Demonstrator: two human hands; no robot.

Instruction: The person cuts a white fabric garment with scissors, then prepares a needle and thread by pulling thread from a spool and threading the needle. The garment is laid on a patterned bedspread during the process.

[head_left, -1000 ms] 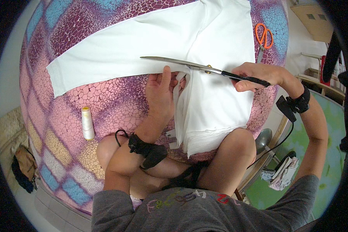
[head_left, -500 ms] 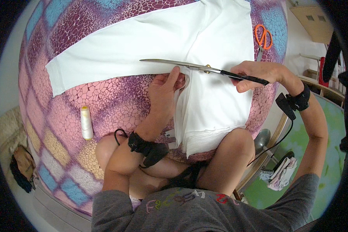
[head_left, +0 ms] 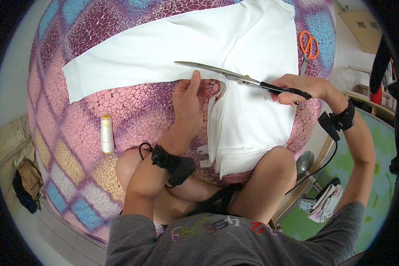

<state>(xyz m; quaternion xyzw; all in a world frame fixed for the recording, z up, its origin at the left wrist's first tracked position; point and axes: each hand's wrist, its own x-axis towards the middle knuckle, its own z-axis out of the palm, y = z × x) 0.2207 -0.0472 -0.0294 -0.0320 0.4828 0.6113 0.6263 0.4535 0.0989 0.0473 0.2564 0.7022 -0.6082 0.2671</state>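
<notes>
A white long-sleeved garment (head_left: 146, 48) lies spread on the patterned bedding, one sleeve stretching left and the body folded towards my knees. My right hand (head_left: 292, 88) grips the black handles of long metal scissors (head_left: 221, 71). Their blades look closed together and lie over the garment, pointing left along the inner sleeve edge. Just below the blades, my left hand (head_left: 188, 97) is open beside that edge, thumb raised and apart from the partly hidden fingers. Near it, the cut-looking layered edges (head_left: 215, 119) of the cloth hang loosely.
Orange-handled scissors (head_left: 308, 46) lie at the garment's far right. A white thread spool (head_left: 107, 135) stands out on the pink bedding (head_left: 133, 115) at left. Folded clothes (head_left: 326, 204) sit on a green surface (head_left: 359, 190) at lower right. My bent legs border the near side.
My left hand has shifted left, its thumb coming away from the cloth fold. The scissors have drawn slightly right and tilt more. The whole view has shifted a little.
</notes>
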